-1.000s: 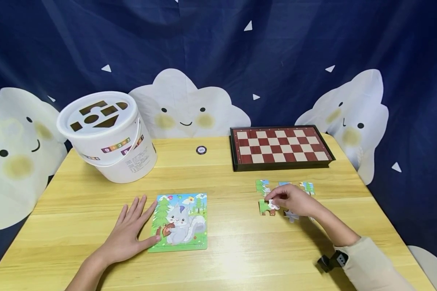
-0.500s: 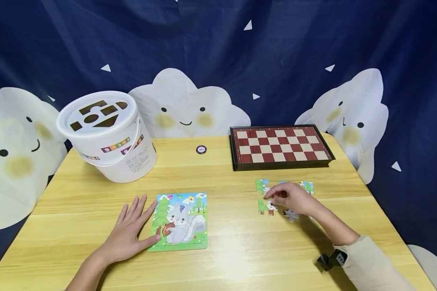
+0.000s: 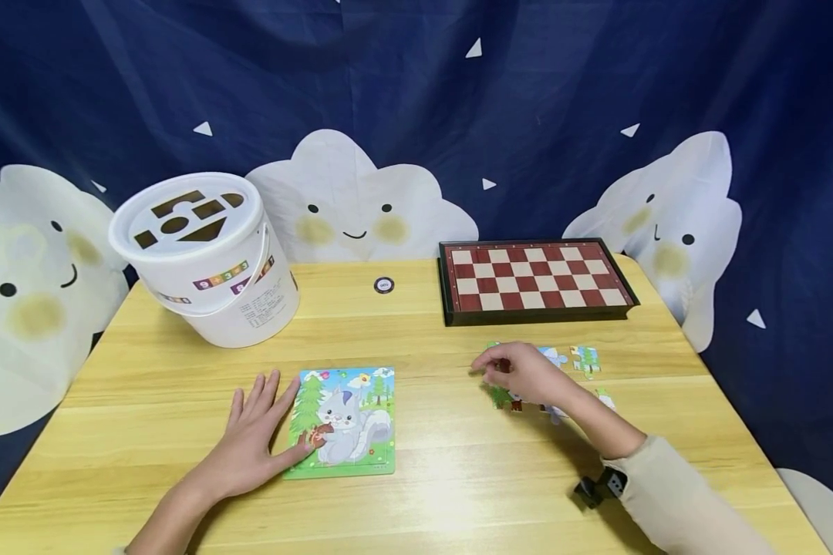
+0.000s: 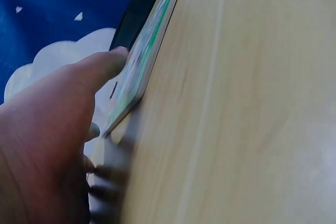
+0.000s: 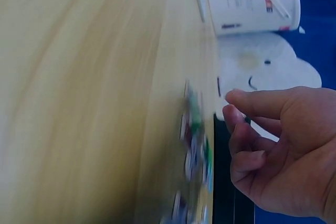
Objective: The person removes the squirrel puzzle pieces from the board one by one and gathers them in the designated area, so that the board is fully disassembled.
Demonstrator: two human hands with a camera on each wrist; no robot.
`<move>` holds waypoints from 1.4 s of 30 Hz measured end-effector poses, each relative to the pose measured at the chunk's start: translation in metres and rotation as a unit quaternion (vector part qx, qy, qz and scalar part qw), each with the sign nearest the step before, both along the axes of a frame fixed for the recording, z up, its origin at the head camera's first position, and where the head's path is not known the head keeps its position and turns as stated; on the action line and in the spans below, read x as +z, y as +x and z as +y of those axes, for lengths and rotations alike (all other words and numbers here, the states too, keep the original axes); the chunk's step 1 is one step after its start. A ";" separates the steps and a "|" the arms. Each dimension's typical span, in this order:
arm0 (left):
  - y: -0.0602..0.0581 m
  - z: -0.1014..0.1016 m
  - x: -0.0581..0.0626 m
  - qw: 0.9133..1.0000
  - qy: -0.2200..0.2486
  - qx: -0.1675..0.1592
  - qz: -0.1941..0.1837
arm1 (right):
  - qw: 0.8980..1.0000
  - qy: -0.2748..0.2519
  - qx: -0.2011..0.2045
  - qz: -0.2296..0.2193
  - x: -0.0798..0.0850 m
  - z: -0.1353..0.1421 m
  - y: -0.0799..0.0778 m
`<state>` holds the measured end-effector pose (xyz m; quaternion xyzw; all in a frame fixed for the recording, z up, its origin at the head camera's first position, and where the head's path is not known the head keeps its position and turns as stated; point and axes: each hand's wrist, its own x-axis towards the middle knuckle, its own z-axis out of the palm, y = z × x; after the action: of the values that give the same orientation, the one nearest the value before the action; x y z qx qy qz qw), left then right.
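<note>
My left hand (image 3: 248, 443) lies beside a square squirrel jigsaw puzzle (image 3: 350, 432), fingers spread on the table and thumb resting on the picture's left side. In the left wrist view, the thumb (image 4: 107, 66) reaches over the puzzle's edge. At the right, my right hand (image 3: 527, 376) hovers above several loose jigsaw pieces (image 3: 586, 360), its fingers loosely bent. No piece shows between the thumb and fingers in the right wrist view. The hand and forearm partly cover the pieces, including a green one (image 3: 498, 396) at the lower left.
A white lidded bucket (image 3: 208, 285) with shape cutouts stands at the back left. Behind the loose pieces lies a red-and-cream checkered board (image 3: 537, 279). One small round chip (image 3: 384, 285) sits between them on the wooden table (image 3: 430, 493). A dark blue curtain (image 3: 416, 69) hangs behind.
My right hand has moved left over the loose pieces, uncovering more on the right. The lower-left piece shifted slightly earlier. My left thumb has slid a little further onto the puzzle.
</note>
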<state>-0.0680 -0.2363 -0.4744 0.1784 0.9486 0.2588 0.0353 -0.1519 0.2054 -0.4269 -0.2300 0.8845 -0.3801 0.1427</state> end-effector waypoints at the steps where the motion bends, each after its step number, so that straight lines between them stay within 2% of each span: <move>1: 0.000 0.003 0.001 1.000 0.001 -0.004 0.001 | 1.000 -0.003 0.005 0.000 0.000 -0.005 0.000; 12: 0.001 0.039 0.005 0.994 -0.002 -0.107 0.018 | 0.997 -0.027 0.072 -0.007 -0.004 -0.068 0.004; 16: 0.000 0.045 0.004 0.992 -0.025 -0.124 0.018 | 0.995 -0.025 0.097 -0.005 -0.008 -0.090 0.008; 22: -0.001 0.048 0.002 0.991 -0.044 -0.126 0.015 | 0.993 -0.007 0.118 0.021 -0.013 -0.113 0.016; 30: 0.002 0.051 0.002 0.990 -0.063 -0.119 0.044 | 0.992 0.001 0.118 0.050 -0.008 -0.128 0.018; 42: 0.003 0.052 0.000 0.992 -0.064 -0.105 0.041 | 0.988 0.035 0.148 0.038 -0.015 -0.142 0.023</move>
<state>-0.0646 -0.1839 -0.4747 0.2848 0.9399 0.1853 0.0342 -0.1286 0.0633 -0.4414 -0.3673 0.8582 -0.3145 0.1721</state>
